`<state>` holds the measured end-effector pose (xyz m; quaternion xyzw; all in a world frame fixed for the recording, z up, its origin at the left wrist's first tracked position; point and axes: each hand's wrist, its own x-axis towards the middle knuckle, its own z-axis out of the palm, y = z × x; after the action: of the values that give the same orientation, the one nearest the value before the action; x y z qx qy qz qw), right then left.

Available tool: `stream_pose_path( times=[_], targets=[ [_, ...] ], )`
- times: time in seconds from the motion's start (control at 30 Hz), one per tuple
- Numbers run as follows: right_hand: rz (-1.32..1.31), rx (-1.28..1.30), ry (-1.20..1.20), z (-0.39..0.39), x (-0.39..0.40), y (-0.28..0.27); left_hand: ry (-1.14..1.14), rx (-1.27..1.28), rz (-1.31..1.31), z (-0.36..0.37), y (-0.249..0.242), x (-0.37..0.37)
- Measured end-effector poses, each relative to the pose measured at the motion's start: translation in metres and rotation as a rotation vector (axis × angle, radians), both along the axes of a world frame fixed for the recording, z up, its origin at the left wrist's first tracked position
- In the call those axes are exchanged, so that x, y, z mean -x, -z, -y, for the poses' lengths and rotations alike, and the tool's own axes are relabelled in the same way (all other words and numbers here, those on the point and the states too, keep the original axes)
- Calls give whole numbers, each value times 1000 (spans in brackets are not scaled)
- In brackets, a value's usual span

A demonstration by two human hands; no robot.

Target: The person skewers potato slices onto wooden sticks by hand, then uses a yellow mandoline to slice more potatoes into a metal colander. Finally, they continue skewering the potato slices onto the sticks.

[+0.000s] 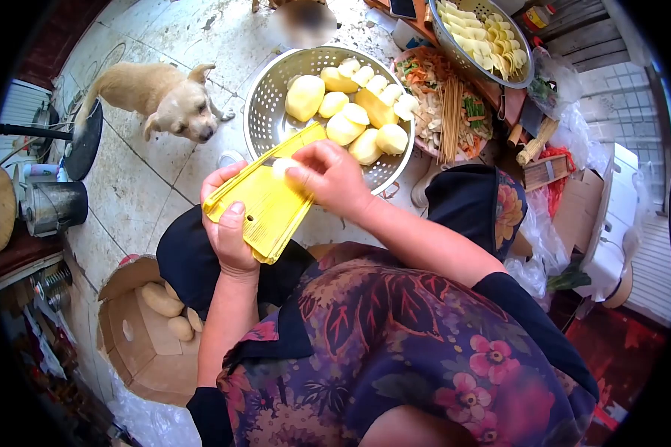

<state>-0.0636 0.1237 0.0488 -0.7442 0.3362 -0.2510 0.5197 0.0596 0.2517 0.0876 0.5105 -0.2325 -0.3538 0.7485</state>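
My left hand [227, 220] is wrapped round a yellow slicer [272, 212], a flat board with a small hole near its lower end, tilted over my lap. Against its upper face, my right hand [332, 175] pinches a pale potato piece [283, 168] between thumb and fingers. Just beyond the slicer stands a perforated metal colander [257, 100]. Several peeled potatoes [304, 98] lie in it, and pale cut slices [388, 92] rest on top at the right. The slicer's blade is hidden from me.
A dog [153, 97] stands on the tiled floor at left. A cardboard box [138, 350] with unpeeled potatoes is by my left leg. At upper right are a plate of chopped vegetables [432, 134], wooden skewers [450, 119] and a second colander [525, 78] of potato slices.
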Motion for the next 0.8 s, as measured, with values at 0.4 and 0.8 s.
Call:
stream_pose_path(
  times=[0.4, 0.8],
  targets=[
    [-178, -71, 173, 38, 9, 68, 31, 2, 24, -2, 1, 0],
    [-175, -101, 214, 33, 6, 66, 10, 11, 29, -1, 2, 2]
  ],
)
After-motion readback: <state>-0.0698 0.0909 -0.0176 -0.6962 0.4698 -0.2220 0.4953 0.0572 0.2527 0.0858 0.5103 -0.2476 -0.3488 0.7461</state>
